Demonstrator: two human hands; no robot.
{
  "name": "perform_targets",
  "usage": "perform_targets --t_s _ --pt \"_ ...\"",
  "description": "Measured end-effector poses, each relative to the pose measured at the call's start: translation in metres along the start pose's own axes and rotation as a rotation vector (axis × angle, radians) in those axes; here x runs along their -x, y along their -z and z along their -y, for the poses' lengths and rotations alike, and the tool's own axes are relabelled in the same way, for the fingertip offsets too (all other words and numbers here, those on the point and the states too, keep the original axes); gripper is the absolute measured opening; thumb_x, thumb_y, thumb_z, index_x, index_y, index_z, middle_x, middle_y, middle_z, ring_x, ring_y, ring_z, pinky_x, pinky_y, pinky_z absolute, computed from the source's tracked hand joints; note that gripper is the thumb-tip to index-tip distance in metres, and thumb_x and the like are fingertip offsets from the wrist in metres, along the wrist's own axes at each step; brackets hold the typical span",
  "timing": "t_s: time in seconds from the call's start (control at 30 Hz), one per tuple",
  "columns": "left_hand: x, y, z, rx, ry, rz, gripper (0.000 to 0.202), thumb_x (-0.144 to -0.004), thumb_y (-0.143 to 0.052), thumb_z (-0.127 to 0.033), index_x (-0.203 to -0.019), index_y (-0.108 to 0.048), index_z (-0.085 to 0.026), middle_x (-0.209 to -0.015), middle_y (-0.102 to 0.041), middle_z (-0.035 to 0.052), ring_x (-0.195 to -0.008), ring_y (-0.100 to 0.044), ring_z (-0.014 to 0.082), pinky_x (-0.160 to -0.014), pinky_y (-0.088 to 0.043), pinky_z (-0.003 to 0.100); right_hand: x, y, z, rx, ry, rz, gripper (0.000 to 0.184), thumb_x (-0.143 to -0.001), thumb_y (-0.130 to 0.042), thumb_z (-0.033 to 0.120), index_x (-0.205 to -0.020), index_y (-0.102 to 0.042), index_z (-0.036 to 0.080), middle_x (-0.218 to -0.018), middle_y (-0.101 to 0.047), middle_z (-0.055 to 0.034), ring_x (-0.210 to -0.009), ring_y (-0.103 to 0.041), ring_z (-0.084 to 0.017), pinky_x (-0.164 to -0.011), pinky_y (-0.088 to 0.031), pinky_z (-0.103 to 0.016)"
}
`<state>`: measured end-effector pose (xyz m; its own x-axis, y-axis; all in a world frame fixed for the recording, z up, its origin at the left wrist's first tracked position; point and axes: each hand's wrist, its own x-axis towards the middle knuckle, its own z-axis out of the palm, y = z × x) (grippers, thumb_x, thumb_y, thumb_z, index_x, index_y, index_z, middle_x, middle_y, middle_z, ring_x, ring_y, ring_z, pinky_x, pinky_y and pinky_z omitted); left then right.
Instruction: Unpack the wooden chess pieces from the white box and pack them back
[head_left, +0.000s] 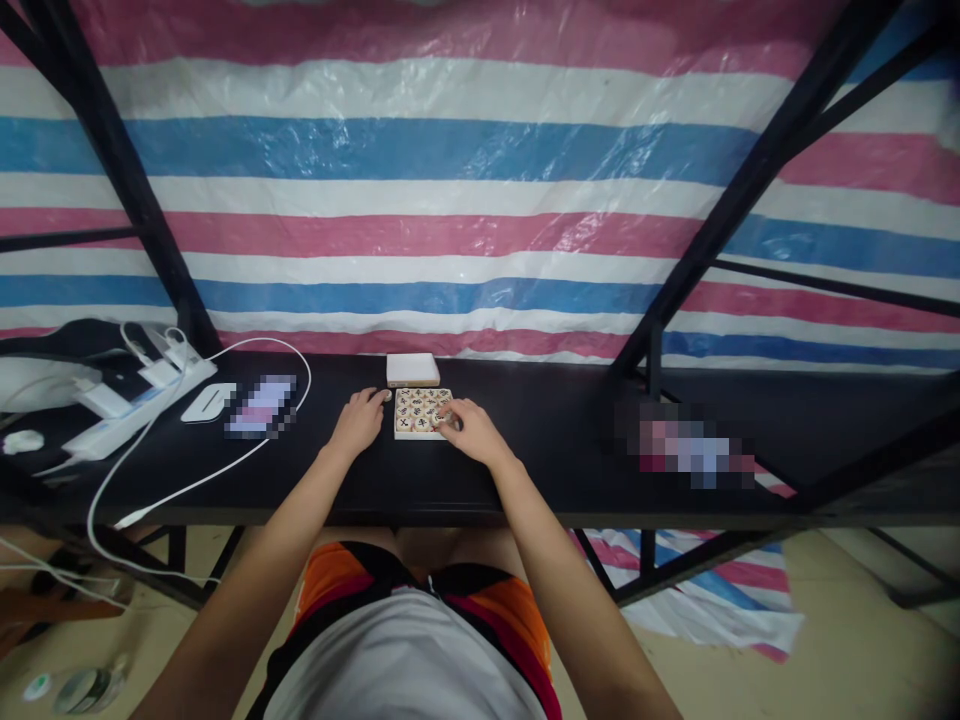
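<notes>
A shallow white box (420,436) sits on the black desk in front of me, filled with rows of round, pale Chinese chess pieces (421,410) bearing dark characters. To the left of the box, my left hand (360,418) has its fingertips on a single Chinese chess piece (387,396), apart from the others. My right hand (471,428) reaches over the box's right side, thumb and fingers closed on a piece there, partly hidden by the fingers. Right behind the box lies its white lid (412,368), with a tan edge.
On the left are a white power strip (142,405) with chargers, a looping white cable (306,365), a white flat device (209,402) and a blurred phone (262,406). A blurred item (690,450) lies right. Black metal posts (724,215) and a striped plastic sheet (420,230) stand behind.
</notes>
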<state>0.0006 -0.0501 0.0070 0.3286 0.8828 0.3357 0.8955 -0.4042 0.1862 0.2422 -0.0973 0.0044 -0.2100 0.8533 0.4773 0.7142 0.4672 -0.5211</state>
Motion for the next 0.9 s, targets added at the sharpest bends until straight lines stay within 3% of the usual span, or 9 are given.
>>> perform_targets --t_s 0.27,0.57,0.73,0.9 --pt "0.002 -0.002 -0.003 -0.111 -0.04 0.13 0.043 -0.094 -0.035 -0.023 -0.133 -0.053 -0.023 -0.143 -0.046 0.0082 -0.124 -0.046 0.0289 -0.097 -0.043 0.046 0.001 -0.001 0.005 0.014 0.127 0.026 0.009 -0.075 -0.057 0.015 -0.08 -0.063 0.021 -0.081 -0.063 -0.0017 -0.078 -0.049 -0.017 -0.079 -0.04 -0.028" --pt "0.0 -0.002 -0.006 -0.109 -0.047 0.134 0.047 -0.093 -0.035 -0.025 -0.14 -0.042 -0.021 -0.147 -0.041 0.0096 -0.127 -0.043 0.0286 -0.099 -0.042 0.046 0.0 -0.002 0.002 0.029 0.111 -0.006 0.02 -0.077 -0.051 0.012 -0.085 -0.067 0.019 -0.093 -0.063 -0.0046 -0.085 -0.05 -0.018 -0.086 -0.04 -0.032" --pt "-0.001 0.0 -0.007 -0.074 -0.06 0.11 0.043 -0.092 -0.038 -0.024 -0.134 -0.048 -0.018 -0.14 -0.049 0.013 -0.12 -0.048 0.0304 -0.095 -0.043 0.047 -0.002 -0.003 -0.006 0.003 0.074 0.009 0.027 -0.076 -0.046 0.007 -0.088 -0.066 0.02 -0.094 -0.064 -0.0042 -0.088 -0.051 -0.018 -0.087 -0.04 -0.032" --pt "-0.001 0.002 -0.005 -0.068 -0.035 0.066 0.033 -0.089 -0.045 -0.021 -0.119 -0.058 -0.016 -0.119 -0.057 0.0146 -0.108 -0.052 0.0267 -0.091 -0.045 0.04 -0.003 -0.002 -0.009 0.009 0.045 -0.014 0.034 -0.075 -0.04 0.003 -0.088 -0.065 0.02 -0.093 -0.063 -0.0045 -0.088 -0.05 -0.019 -0.086 -0.04 -0.032"
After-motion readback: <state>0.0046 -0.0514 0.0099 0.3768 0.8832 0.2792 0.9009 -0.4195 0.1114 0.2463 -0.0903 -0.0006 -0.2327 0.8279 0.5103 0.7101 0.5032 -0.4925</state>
